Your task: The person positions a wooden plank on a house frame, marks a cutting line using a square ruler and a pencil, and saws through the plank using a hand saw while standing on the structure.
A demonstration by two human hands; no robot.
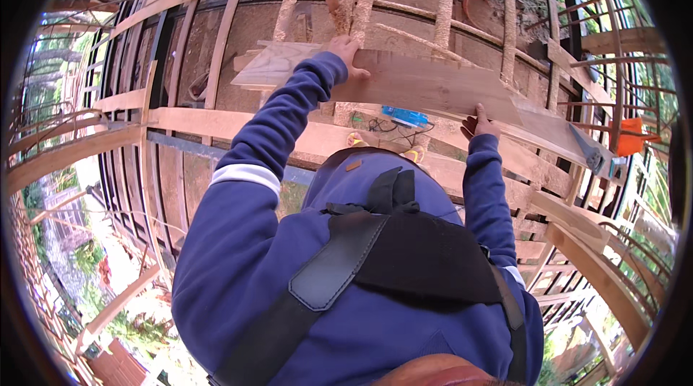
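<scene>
The left hand lies with its fingers curled over the upper edge of a long wooden plank, whose long axis runs from ten o'clock down to four o'clock across the view, and the right hand pinches the plank's lower edge at about four o'clock from the left, so both grips close on the same board with the left nearer its pale end. The plank rests across a frame of timber beams, open to the ground below. A blue tool lies just under the plank between the hands, and an orange-handled saw sits at three o'clock.
</scene>
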